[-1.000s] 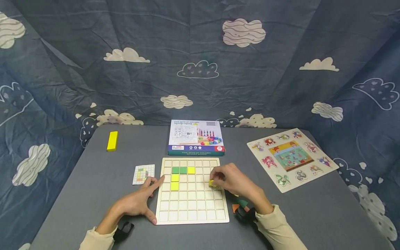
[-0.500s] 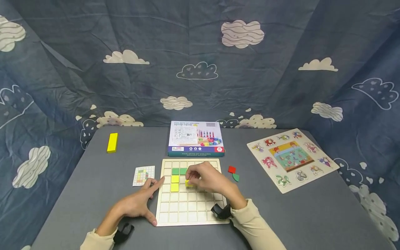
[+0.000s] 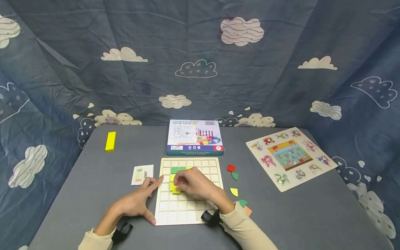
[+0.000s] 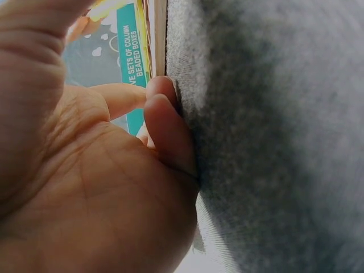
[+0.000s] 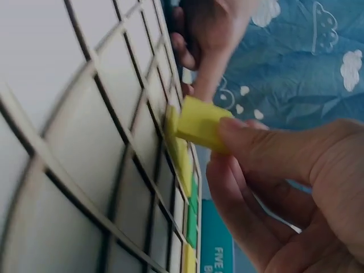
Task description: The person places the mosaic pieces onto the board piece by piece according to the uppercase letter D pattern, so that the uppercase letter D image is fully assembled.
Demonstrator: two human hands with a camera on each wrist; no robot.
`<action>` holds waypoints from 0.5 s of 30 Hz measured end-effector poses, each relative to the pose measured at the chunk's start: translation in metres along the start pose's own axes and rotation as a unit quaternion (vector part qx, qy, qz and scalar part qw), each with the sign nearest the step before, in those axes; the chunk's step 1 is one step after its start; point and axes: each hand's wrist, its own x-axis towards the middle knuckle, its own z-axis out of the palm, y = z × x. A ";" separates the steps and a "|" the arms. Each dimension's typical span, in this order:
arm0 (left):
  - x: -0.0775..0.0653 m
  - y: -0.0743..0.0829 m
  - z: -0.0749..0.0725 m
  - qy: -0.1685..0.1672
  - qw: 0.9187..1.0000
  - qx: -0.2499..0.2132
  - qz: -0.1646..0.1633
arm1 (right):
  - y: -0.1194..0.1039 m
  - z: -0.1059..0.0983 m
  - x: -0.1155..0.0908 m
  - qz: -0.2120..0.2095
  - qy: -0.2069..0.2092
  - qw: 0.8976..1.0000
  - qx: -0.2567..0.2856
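My right hand pinches a yellow square tile between thumb and fingertips, low over the wooden grid board. The tile is tilted close to another yellow tile lying in the grid. A yellow tile and two green tiles lie farther up, with one more yellow tile partly hidden by my fingers. My left hand rests along the board's left edge, index finger and thumb spread and touching it. A small pattern card lies beside the left fingers.
Right of the board lie a red square, green quarter pieces, a yellow quarter piece and an orange piece. Behind stands a box. A yellow block is back left, a picture puzzle at right.
My right hand has carried the yellow tile leftward over the board, from its right side to beside the lower yellow tile. My left hand has stayed at the edge.
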 end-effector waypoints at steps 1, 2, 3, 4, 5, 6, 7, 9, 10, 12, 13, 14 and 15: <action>0.000 0.000 0.000 -0.001 1.000 -0.002 -0.002 | -0.001 0.002 0.000 0.000 0.005 1.000 -0.006; 0.000 -0.001 0.000 -0.001 1.000 -0.002 -0.003 | -0.002 0.005 0.001 0.000 0.010 1.000 -0.014; 0.000 -0.001 0.000 -0.001 1.000 -0.002 -0.003 | -0.003 0.007 0.001 -0.002 0.014 1.000 -0.022; 0.000 -0.001 0.000 -0.002 1.000 -0.003 -0.003 | -0.004 0.008 0.002 -0.004 0.018 0.999 -0.032; 0.000 -0.001 0.000 -0.001 1.000 -0.002 -0.003 | -0.005 0.010 0.002 -0.005 0.020 0.999 -0.040; 0.000 -0.001 -0.001 0.000 1.000 -0.001 -0.001 | -0.007 0.011 0.002 -0.007 0.023 0.999 -0.047; 0.000 -0.001 -0.001 0.001 1.000 0.000 0.000 | -0.007 0.013 0.003 -0.008 0.026 0.998 -0.055; 0.001 -0.001 -0.001 0.002 1.000 0.001 0.000 | -0.009 0.016 0.003 -0.009 0.029 0.997 -0.072; 0.001 0.000 -0.001 0.002 1.000 0.002 0.000 | -0.010 0.017 0.003 -0.008 0.031 0.996 -0.083; 0.001 0.000 -0.001 0.001 1.000 0.000 -0.001 | -0.011 0.020 0.003 -0.008 0.036 0.994 -0.103; 0.001 0.000 -0.001 0.000 1.000 -0.001 -0.003 | -0.012 0.022 0.003 -0.008 0.037 0.993 -0.115; 0.001 0.000 -0.001 -0.001 1.000 -0.001 -0.004 | -0.012 0.023 0.003 -0.009 0.038 0.991 -0.125; 0.001 0.000 -0.001 -0.002 1.000 -0.001 -0.004 | -0.013 0.025 0.002 -0.009 0.038 0.990 -0.134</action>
